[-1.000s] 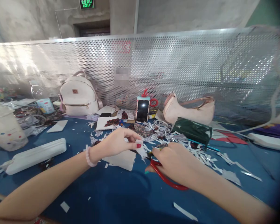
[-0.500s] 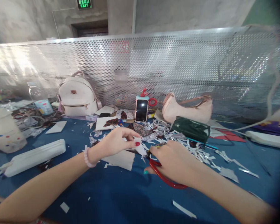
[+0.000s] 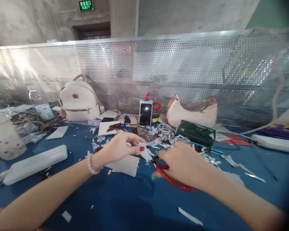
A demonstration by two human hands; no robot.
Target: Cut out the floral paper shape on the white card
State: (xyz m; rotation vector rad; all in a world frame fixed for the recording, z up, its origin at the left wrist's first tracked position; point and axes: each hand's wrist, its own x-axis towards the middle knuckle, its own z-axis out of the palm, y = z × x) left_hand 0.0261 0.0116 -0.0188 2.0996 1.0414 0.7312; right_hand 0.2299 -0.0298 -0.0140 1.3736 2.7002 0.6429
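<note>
Between thumb and fingers, my left hand [image 3: 124,146] pinches a small piece of white paper [image 3: 144,152] above the blue table. My right hand [image 3: 180,160] is closed around a pair of scissors with red handles [image 3: 175,183]. The dark scissor blades [image 3: 154,158] point left at the paper's right edge, where the paper looks cut into narrow points; whether the blades touch it is hard to make out. Below my left hand a larger sheet of pale paper [image 3: 126,166] lies flat on the table.
Paper scraps [image 3: 159,136] litter the table behind my hands. A phone [image 3: 145,115] stands upright between a white backpack [image 3: 79,101] and a pink handbag [image 3: 192,112]. A dark green pouch [image 3: 195,132] lies at right. A white power strip [image 3: 38,163] and a dotted cup [image 3: 4,138] are at left.
My right hand with the scissors has shifted slightly right, drawing the blades back a little from the paper. My left hand keeps its pinch in nearly the same place.
</note>
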